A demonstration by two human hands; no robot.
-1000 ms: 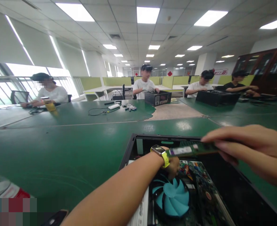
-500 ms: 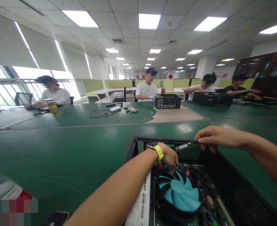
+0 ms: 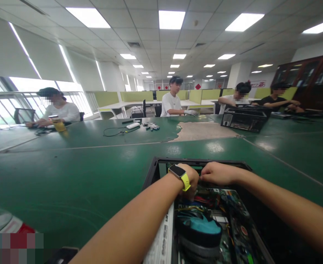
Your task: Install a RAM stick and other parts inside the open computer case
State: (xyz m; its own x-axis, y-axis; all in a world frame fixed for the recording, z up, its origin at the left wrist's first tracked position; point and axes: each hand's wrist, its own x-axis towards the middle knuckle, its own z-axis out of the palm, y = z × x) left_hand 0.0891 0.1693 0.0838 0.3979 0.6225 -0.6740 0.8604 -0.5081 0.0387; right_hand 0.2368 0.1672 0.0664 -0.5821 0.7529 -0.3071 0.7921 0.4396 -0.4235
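Note:
An open black computer case (image 3: 147,180) stands before me, its circuit board (image 3: 234,223) facing up. My left hand (image 3: 190,181), with a yellow-banded watch (image 3: 177,171) on the wrist, reaches into its far part, fingers curled down and mostly hidden. My right hand (image 3: 217,173) is closed in a pinch with its fingertips close to the left hand; what it grips is hidden. No memory stick shows clearly now. Nearer me sits the round cooler with a blue fan (image 3: 202,223), its top seen at a slant. Coloured cables (image 3: 202,200) lie between the cooler and my left hand.
A clear bottle with a red label (image 3: 10,223) stands at the lower left. Across the green table (image 3: 95,176) lie gloves (image 3: 151,126), a white device (image 3: 133,125) and a cable. Several people sit opposite; another dark case (image 3: 245,119) stands tilted at the right.
My right hand, which held a green memory stick, has moved left to my left hand; the stick is hidden. The fan looks more tilted. The case before the middle co-worker is gone from there.

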